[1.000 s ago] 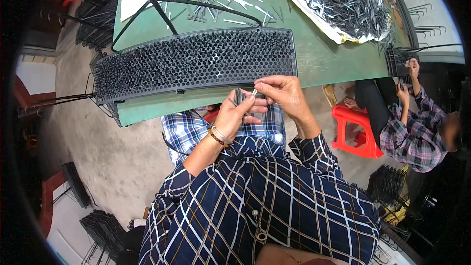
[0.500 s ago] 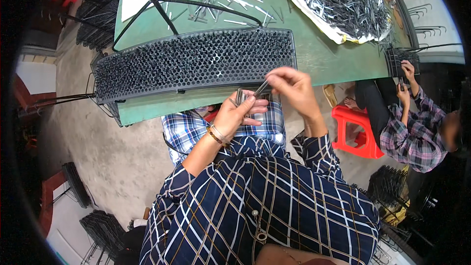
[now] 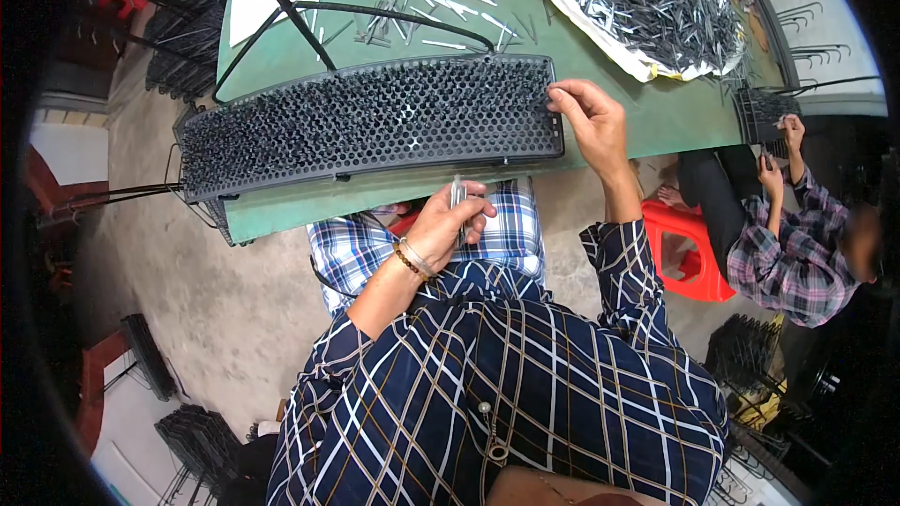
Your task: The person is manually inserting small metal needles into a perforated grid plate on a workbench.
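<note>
A long black perforated rack (image 3: pixel 469 131), its rows of round holes partly filled with dark upright pieces, lies along the table's near edge. My left hand (image 3: pixel 442 225) is below the rack, closed around a few thin metal rods (image 3: pixel 457 193) that stick up past the fingers. At the rack's right end, my right hand (image 3: pixel 592 126) has thumb and fingertips pinched together over the holes near the rim. Whatever is in that pinch is too small or hidden to make out.
On the green table (image 3: pixel 647 117) lie scattered loose rods (image 3: pixel 459 7) and a white sheet (image 3: pixel 272 0). A white sack (image 3: pixel 647 70) heaped with rods stands back right. Black bars rise behind the rack. At right, another person (image 3: pixel 787 262) works near a red stool (image 3: pixel 689 258).
My right hand has left the rods at my left hand and moved right and up to the rack's right end. My left hand has closed more around its rods.
</note>
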